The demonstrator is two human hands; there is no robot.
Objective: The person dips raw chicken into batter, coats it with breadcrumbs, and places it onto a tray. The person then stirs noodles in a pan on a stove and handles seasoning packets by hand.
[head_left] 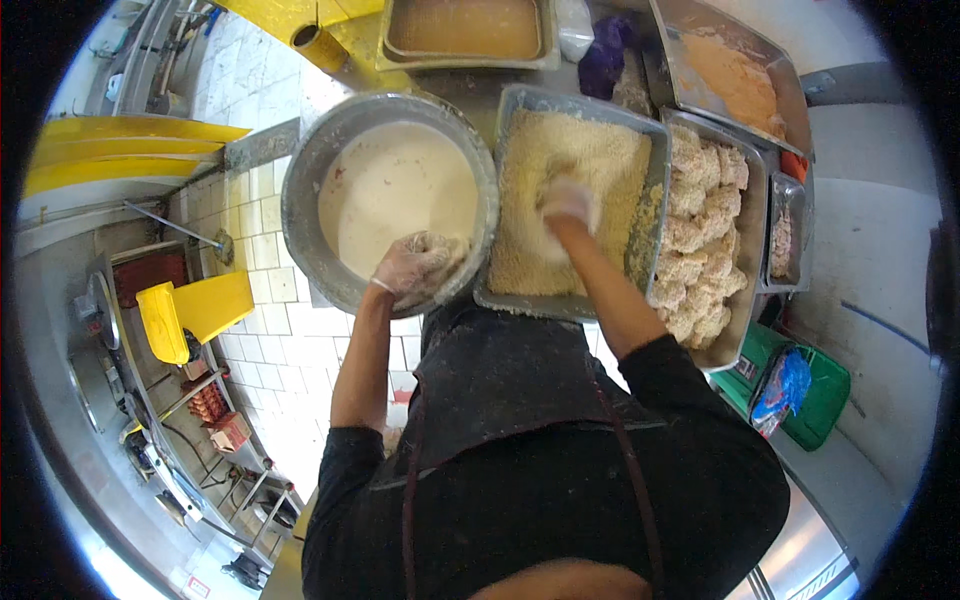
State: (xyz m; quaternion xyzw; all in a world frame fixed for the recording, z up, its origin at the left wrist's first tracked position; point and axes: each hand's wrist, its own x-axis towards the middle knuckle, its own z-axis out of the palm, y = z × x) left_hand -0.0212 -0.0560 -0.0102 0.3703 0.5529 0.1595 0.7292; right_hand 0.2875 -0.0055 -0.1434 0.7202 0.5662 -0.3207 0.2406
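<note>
My left hand (412, 264), in a clear glove smeared with batter, is at the near right inner wall of a large round grey tub (302, 215). The tub holds pale, milky batter (395, 185) with reddish bits in it. Its fingers are curled round something wet that I cannot make out. In the rectangular grey bin (483, 285) beside the tub, my gloved right hand (570, 203) is over the tan crumbs (620, 150), its fingers smeared by motion. To the right, a metal tray (735, 335) carries several crumb-coated pieces (700, 225), which look like chicken.
Behind the tub stands a metal pan (470, 62) of brownish liquid, with a yellow can (320, 48) beside it. A metal bin (690, 30) of orange powder is at the back right. A small metal pan (787, 235) and a green bin (818, 400) are at the right.
</note>
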